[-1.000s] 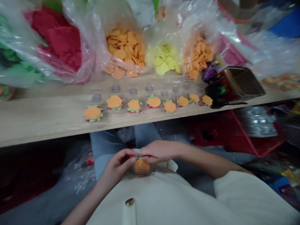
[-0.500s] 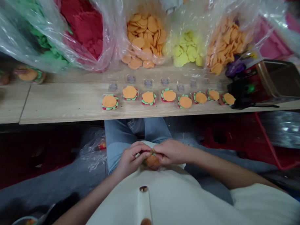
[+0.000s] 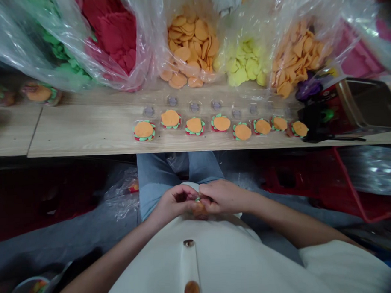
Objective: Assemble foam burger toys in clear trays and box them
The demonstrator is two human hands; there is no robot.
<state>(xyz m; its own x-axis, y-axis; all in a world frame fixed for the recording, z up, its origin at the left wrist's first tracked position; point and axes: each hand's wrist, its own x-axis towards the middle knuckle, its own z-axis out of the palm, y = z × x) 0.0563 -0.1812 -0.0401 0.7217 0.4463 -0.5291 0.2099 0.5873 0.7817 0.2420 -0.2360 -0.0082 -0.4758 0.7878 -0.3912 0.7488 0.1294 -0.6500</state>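
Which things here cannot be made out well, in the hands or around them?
All in the head view, now:
Small orange-and-green piece: largely covered by the fingers of the left hand and right hand, so its full shape is hidden.
Small grey shapes behind the row of orange-topped toy burgers: too small to identify.
Round pale-rimmed bucket: cut off by the bottom edge; its colourful contents are blurred.

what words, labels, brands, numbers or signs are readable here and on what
None is readable.
Box at right: its red side may carry marks, too blurred to read.
Plastic bags: no readable print.
Held burger piece: partly hidden, nothing readable.
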